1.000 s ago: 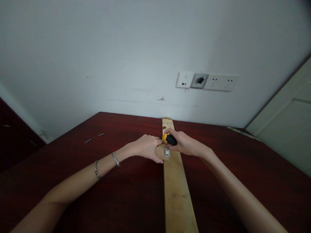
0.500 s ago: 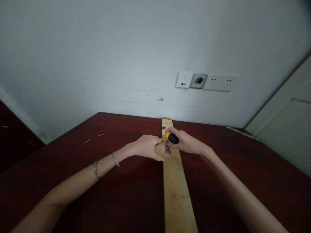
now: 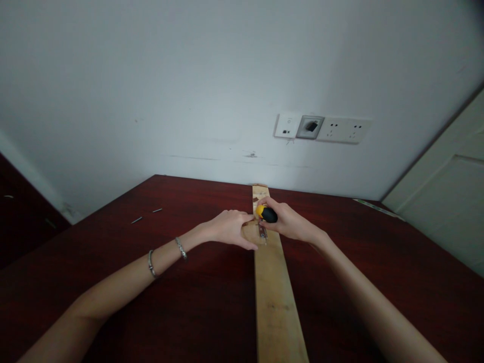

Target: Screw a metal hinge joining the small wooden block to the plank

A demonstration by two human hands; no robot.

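A long wooden plank (image 3: 278, 292) lies on the dark red table. My right hand (image 3: 289, 219) is closed round the black and yellow handle of a screwdriver (image 3: 269, 214), held over the plank. Just below the handle, a small metal piece (image 3: 262, 232) with what looks like a screw head sits on the wood. The screwdriver's tip is hidden by my fingers. My left hand (image 3: 229, 228) curves its thumb and fingers around a rounded tan wooden piece (image 3: 248, 232) that juts past the plank's left edge.
Two thin metal pins or screws, one nearer (image 3: 136, 220) and one farther (image 3: 157, 210), lie on the table's left. A flat strip (image 3: 378, 209) rests at the back right. Sockets (image 3: 342, 130) are on the wall behind, and a pale door (image 3: 449, 186) stands at right.
Both hands stay nearly in place. The right fingers and screwdriver handle have shifted very slightly over the metal piece, and the whole view has moved a little.
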